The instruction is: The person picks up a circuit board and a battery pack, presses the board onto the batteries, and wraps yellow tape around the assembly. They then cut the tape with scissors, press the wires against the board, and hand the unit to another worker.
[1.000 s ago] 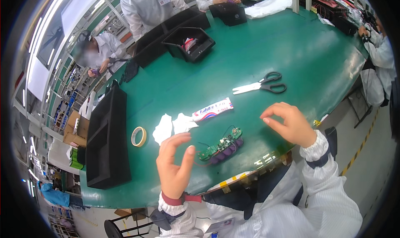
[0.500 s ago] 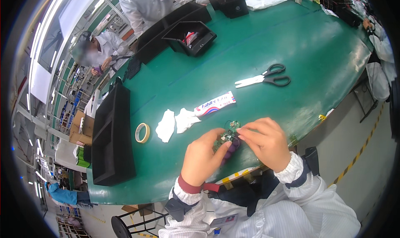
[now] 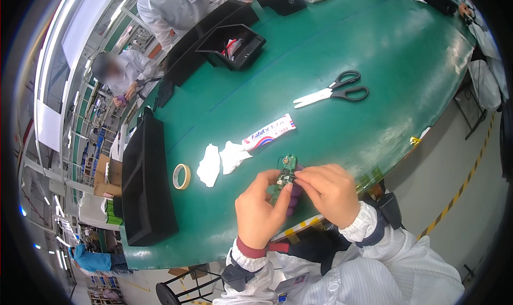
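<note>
Circuit board (image 3: 282,183) with purple cells (image 3: 293,199) sits in the left hand (image 3: 256,211), gripped between thumb and fingers above the counter's (image 3: 214,219) near edge, long axis running near-left to far-right. The right hand (image 3: 332,192), back upward, meets its right side; whether those fingers pinch it, I cannot tell.

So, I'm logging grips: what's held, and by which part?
The left hand holds the green circuit board with purple cells by its middle; whether the right hand grips its right edge is unclear.
</note>
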`<state>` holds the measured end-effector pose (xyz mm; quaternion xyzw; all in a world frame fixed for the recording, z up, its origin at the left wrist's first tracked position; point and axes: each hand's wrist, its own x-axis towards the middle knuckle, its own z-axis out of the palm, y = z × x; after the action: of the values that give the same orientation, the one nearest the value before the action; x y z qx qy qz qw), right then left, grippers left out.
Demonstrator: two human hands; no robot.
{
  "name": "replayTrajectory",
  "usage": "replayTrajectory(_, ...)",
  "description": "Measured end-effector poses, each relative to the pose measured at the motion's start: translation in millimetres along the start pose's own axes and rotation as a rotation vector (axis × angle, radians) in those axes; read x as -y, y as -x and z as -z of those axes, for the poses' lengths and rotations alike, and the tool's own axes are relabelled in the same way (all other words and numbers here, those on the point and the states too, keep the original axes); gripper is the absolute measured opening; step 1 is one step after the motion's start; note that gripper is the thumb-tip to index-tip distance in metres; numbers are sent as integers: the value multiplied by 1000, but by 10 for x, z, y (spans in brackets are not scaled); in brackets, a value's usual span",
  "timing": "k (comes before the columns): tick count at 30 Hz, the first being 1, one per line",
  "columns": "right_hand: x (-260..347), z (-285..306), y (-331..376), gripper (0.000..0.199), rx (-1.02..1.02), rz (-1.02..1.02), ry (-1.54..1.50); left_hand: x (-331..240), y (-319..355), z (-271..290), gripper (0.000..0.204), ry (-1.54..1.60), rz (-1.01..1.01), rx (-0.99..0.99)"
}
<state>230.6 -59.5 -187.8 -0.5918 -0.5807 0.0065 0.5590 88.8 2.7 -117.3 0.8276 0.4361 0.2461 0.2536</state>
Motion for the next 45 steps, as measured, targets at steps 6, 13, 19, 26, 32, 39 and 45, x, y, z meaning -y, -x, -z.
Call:
replayTrajectory(6, -6, -34, -8, 13, -21, 27, 31, 44, 2, -10, 24, 22, -11, -11)
replayTrajectory(13, 1, -59, 9, 10, -36, 34, 21, 60, -13, -16, 26, 41, -19, -11)
replayTrajectory(19, 13, -41, -16, 7, -8, 15, 5, 24, -40, -15, 24, 62, 6, -3)
replayTrajectory(26, 10, -35, -17, 6, 21, 6, -8, 27, -48, -29, 22, 69, 46, 8)
replayTrajectory(32, -32, -53, -12, 9, -4, -15, -60, 42, -43, -32, 24, 31, 20, 8)
replayTrajectory(39, -14, -58, -14, 8, -6, -44, -87, 27, -66, -5, 17, 88, 113, 53)
replayTrajectory(45, -36, -62, -10, 10, -32, -44, -105, 40, -16, -30, 21, 199, 122, -5)
